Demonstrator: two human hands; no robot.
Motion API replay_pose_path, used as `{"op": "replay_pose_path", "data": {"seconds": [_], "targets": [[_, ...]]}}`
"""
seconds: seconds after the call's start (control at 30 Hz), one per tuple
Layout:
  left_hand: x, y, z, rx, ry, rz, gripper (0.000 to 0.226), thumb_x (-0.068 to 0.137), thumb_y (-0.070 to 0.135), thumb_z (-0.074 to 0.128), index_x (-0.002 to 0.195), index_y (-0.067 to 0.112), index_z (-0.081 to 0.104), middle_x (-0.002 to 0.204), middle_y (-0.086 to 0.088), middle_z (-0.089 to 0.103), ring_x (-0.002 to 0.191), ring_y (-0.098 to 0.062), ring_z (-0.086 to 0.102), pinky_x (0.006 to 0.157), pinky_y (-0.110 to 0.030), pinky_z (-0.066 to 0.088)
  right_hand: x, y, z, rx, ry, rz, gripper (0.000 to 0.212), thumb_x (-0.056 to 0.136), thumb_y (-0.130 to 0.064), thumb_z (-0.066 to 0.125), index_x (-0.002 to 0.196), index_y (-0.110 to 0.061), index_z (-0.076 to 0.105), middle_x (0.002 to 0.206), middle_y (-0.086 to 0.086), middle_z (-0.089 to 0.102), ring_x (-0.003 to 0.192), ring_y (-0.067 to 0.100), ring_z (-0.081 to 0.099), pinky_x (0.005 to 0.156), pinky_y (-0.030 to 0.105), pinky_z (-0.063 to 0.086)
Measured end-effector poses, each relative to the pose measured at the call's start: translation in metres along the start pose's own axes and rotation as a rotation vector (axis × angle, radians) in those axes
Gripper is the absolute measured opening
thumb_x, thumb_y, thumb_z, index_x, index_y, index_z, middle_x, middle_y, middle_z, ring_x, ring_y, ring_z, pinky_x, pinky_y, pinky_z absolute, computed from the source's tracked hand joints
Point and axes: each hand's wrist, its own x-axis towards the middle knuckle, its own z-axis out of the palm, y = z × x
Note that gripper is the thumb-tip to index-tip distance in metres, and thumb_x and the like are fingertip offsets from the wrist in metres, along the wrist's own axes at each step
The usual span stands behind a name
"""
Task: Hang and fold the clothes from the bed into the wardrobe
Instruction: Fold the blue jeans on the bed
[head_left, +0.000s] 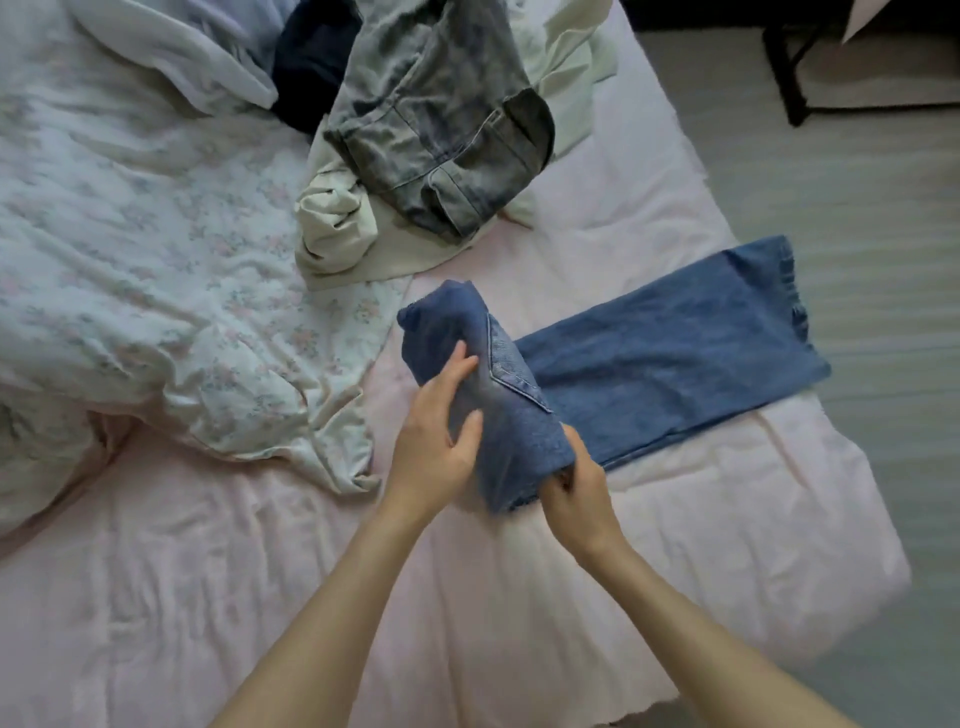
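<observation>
**Rolling the blue jeans from the waist end**

The blue jeans (649, 358) lie across the pink sheet (519, 597) of the bed, legs flat and stretched toward the right edge, with the waist end lifted and bundled into a thick roll near the middle of the mattress. To do this step well, I judge the roll should be kept tight and square to the legs, both side edges lined up, and the flat part smoothed ahead of the roll so no crease gets trapped; the hem ends should finish tucked underneath.

The left hand (436, 441) grasps the upper side of the roll, thumb and fingers curled against the denim beside the pocket seam. The right hand (576, 493) pinches the near lower corner of the roll, fingers bent closed on the cloth.

Further up the bed wait grey washed jeans (441, 114) on top of a cream garment (337, 228), with a dark navy item (311, 62) behind them. A floral duvet (130, 234) is bunched on the left. No wardrobe is in view
</observation>
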Motion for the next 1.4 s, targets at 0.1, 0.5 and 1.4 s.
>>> {"op": "replay_pose_path", "data": {"seconds": [0.1, 0.5, 1.4], "targets": [[0.015, 0.011, 0.044, 0.146, -0.18, 0.093, 0.053, 0.089, 0.01, 0.052, 0.14, 0.017, 0.042, 0.151, 0.01, 0.027, 0.142, -0.01, 0.022, 0.116, -0.043, 0.022, 0.01, 0.023, -0.046, 0.042, 0.126, 0.083, 0.027, 0.082, -0.007, 0.053, 0.103, -0.024, 0.057, 0.082, -0.022, 0.065, 0.073, -0.007, 0.057, 0.067, 0.008, 0.043], [0.019, -0.037, 0.176, 1.05, -0.448, -0.21, 0.071, 0.089, 0.07, 0.014, 0.144, 0.041, -0.02, 0.136, 0.002, -0.05, 0.124, -0.032, -0.05, 0.101, -0.069, -0.017, 0.036, 0.1, -0.151, -0.33, 0.09, 0.261, 0.048, 0.086, 0.002, 0.049, 0.132, -0.009, 0.046, 0.124, 0.006, 0.052, 0.114, 0.02, 0.05, 0.098, 0.026, 0.038], [0.07, -0.032, 0.046, -0.245, -0.111, -0.553, 0.023, 0.083, 0.005, 0.063, 0.088, 0.02, 0.047, 0.09, -0.001, 0.061, 0.08, -0.013, 0.062, 0.058, -0.028, 0.055, -0.001, 0.035, 0.024, -1.215, -0.173, 0.106, 0.093, 0.054, -0.052, 0.08, 0.137, -0.025, 0.048, 0.127, 0.008, 0.06, 0.125, 0.037, 0.049, 0.089, 0.066, 0.043]]}}
